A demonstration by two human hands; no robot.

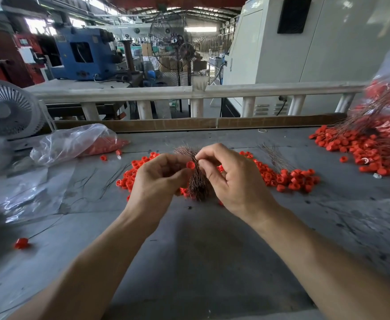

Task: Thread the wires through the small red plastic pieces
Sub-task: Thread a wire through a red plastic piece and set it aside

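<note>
Left hand (159,179) pinches red piece (190,165) beside right hand (231,181)

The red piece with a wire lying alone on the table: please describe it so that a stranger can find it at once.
Start at the grey table and look along its near left side, below the crumpled clear plastic sheet. There one red piece lies apart from every pile, left of the left forearm. Unlike the loose pieces further back, a thin dark wire runs out of it.
</note>
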